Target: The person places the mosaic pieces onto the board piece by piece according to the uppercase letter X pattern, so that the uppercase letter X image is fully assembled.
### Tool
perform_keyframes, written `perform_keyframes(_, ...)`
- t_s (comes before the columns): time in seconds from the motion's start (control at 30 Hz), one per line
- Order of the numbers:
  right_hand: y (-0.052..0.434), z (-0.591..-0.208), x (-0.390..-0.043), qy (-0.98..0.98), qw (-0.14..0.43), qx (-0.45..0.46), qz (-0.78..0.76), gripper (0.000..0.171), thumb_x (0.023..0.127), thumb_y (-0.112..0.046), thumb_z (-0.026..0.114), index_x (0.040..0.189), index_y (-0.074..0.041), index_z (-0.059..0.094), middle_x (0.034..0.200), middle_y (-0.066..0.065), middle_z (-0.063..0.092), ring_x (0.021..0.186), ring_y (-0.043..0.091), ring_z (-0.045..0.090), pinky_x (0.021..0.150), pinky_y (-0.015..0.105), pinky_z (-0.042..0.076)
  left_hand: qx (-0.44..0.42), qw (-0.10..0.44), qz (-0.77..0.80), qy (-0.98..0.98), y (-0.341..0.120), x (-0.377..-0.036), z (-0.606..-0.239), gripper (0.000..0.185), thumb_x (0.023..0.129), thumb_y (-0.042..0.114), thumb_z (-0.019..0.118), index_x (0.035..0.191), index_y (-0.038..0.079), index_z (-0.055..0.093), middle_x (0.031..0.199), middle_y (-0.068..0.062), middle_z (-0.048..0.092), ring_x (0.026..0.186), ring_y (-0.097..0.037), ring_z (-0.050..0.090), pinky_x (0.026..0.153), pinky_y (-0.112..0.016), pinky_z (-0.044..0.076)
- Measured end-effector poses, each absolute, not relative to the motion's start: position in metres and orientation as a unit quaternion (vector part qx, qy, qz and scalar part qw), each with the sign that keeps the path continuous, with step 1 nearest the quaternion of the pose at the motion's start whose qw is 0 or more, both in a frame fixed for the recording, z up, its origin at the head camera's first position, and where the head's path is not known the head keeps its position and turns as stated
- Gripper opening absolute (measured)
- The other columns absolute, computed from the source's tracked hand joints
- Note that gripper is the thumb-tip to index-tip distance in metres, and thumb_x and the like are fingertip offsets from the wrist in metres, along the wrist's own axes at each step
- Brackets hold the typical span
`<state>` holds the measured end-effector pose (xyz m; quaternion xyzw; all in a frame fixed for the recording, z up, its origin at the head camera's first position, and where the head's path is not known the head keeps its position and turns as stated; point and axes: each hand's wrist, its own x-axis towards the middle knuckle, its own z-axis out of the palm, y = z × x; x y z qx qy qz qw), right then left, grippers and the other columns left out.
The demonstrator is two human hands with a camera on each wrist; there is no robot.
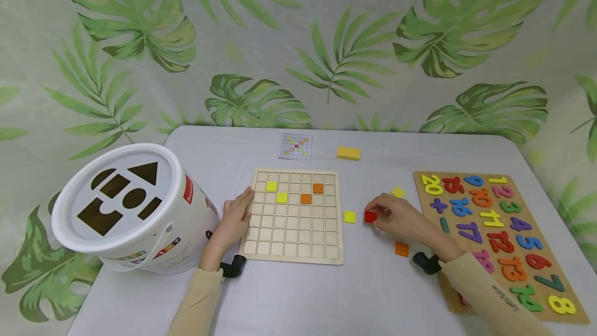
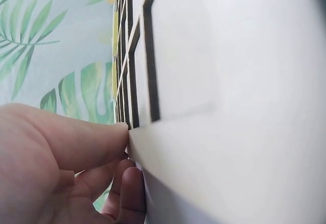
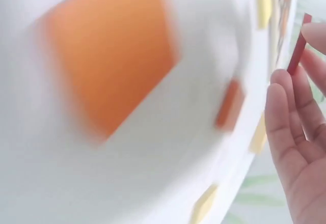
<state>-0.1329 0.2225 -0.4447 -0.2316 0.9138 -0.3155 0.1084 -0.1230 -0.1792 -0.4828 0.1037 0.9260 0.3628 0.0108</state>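
Observation:
A pale wooden grid board [image 1: 289, 227] lies flat on the table, with two yellow tiles [image 1: 271, 186] and two orange tiles [image 1: 318, 188] in its cells. At the board's left edge, my left hand [image 1: 235, 219] holds the rim, its thumb and fingertips against it in the left wrist view. My right hand [image 1: 396, 217] pinches a red square tile [image 1: 370, 217] between thumb and fingers, right of the board. The same red tile [image 3: 299, 46] stands edge-on in the right wrist view. Near that hand lie loose yellow tiles [image 1: 350, 217] and an orange tile [image 1: 402, 249].
Behind the board are a small pattern card [image 1: 296, 147] and a yellow block [image 1: 348, 153]. A white bucket [image 1: 182, 237] with a shape-hole lid stands at the left. On the right lies a number puzzle board [image 1: 426, 206]. A leaf-printed cloth [image 1: 261, 40] hangs behind.

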Motion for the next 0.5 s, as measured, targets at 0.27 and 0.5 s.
perform_keyframes(0.27,0.168,-0.44,-0.147,0.884,0.088,-0.298,-0.348,0.026,0.079,0.001,0.071,0.105,-0.003,0.066,0.095,0.0,0.06,0.085,0.02,0.057,0.074,0.034,0.051,0.108,0.008,0.361,0.926,-0.18,-0.123,-0.484,0.051,0.09,-0.011,0.051,0.139,-0.013,0.038,0.15,-0.023,0.03,0.12,-0.037,0.034,0.087,-0.043,0.025)
perform_keyframes(0.5,0.114,-0.447,-0.156,0.883,0.109,-0.32,-0.325,0.023,0.081,-0.004,0.067,0.104,-0.006,0.067,0.093,-0.003,0.058,0.085,0.016,0.053,0.076,0.028,0.047,0.112,0.004,0.368,0.923,-0.18,-0.123,-0.484,0.051,0.09,-0.011,0.051,0.139,-0.013,0.038,0.149,-0.024,0.03,0.122,-0.037,0.033,0.087,-0.043,0.025)
